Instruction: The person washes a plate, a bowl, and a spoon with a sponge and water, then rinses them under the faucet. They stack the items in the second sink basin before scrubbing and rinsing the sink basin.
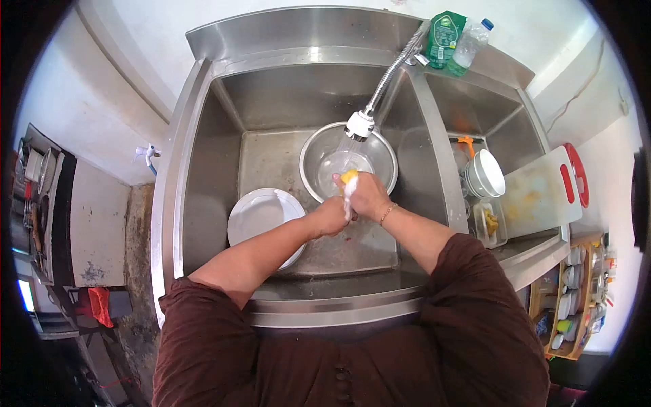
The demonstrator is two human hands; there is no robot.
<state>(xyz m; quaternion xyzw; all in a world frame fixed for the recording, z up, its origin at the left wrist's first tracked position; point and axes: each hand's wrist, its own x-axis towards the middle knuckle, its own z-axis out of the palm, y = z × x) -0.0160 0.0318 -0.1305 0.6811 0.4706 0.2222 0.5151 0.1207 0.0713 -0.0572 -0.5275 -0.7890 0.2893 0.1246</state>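
Over the front rim of a steel bowl, my two hands are close together. My right hand is closed on a yellow sponge with white foam on it. Just beside it, my left hand is closed too; whatever lies in its fingers is hidden by foam and by the right hand. Water runs from the white faucet head into the bowl, which has water in it. To the left of my left hand, a stack of white plates rests on the sink floor.
The steel sink has a divider on the right. In the second basin are white bowls, a plastic container and an orange-handled tool. A cutting board leans there. A green pouch and bottle stand behind.
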